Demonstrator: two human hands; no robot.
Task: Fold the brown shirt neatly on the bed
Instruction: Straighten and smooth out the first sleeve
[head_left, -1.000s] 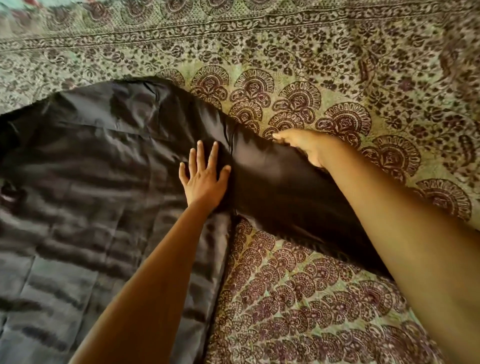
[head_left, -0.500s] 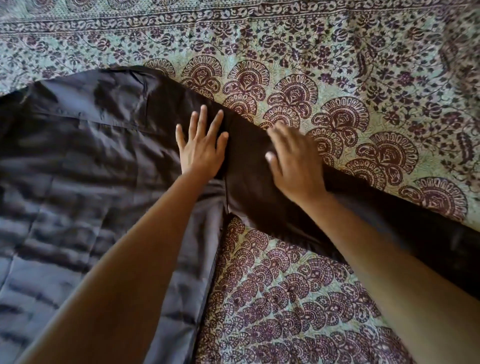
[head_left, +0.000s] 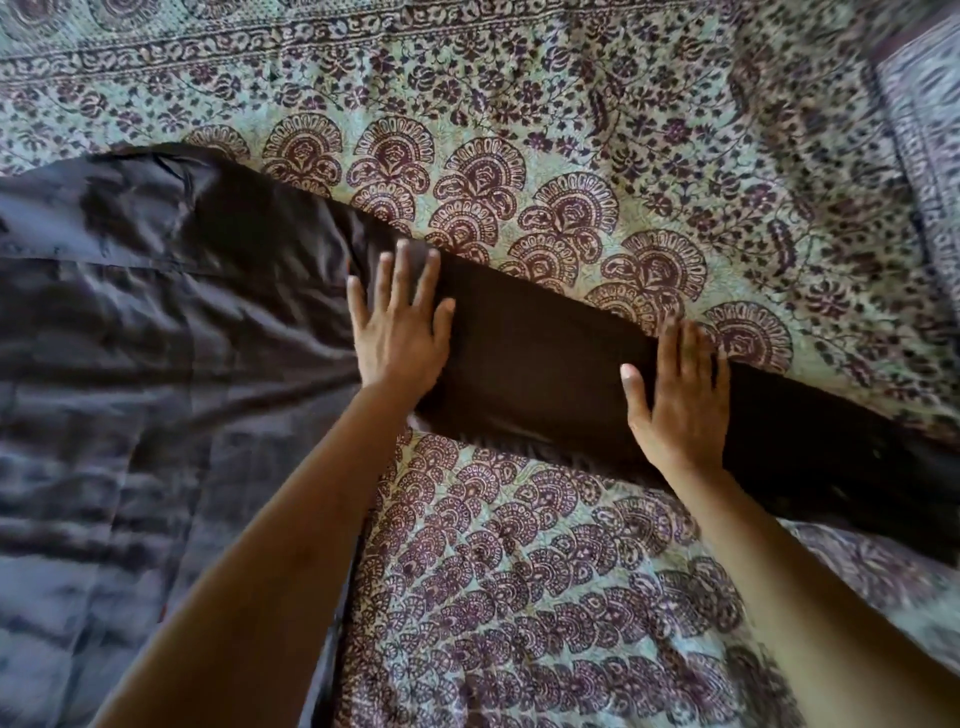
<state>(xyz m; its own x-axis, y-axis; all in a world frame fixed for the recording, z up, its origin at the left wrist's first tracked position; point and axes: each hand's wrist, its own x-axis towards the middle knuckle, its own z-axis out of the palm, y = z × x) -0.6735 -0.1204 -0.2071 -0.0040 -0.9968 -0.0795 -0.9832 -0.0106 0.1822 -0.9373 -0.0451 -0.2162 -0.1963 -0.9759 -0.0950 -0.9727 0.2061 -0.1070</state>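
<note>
Starting at the near edge of the bed, both forearms are stretched out over the patterned bedspread (head_left: 519, 597), and nothing is gripped by either one. The brown shirt (head_left: 130, 364) is spread flat on the bed, with its body taking up the left side and one sleeve (head_left: 545, 364) laid out toward the right edge.

The left hand (head_left: 397, 338) is placed flat right where that sleeve joins the body, fingers (head_left: 401, 275) straight and a bit spread, palm pressed on the cloth. The right hand (head_left: 680, 400) is placed flat further along the same sleeve, fingers straight too. So no pinching anywhere, just pressing.

The bit that matters: the sleeve's long axis is angled from the shoulder end on the far left down toward the near right. The cuff end is lost in the dark at the right edge, so it can't be made out. That loose end is nearer to the right hand, while the hinge point is covered by the left. The guess is that the sleeve gets swung back over the body by the right hand while the shoulder is pinned by the left.

Past the sleeve, only more bedspread is seen up to the far edge.
</note>
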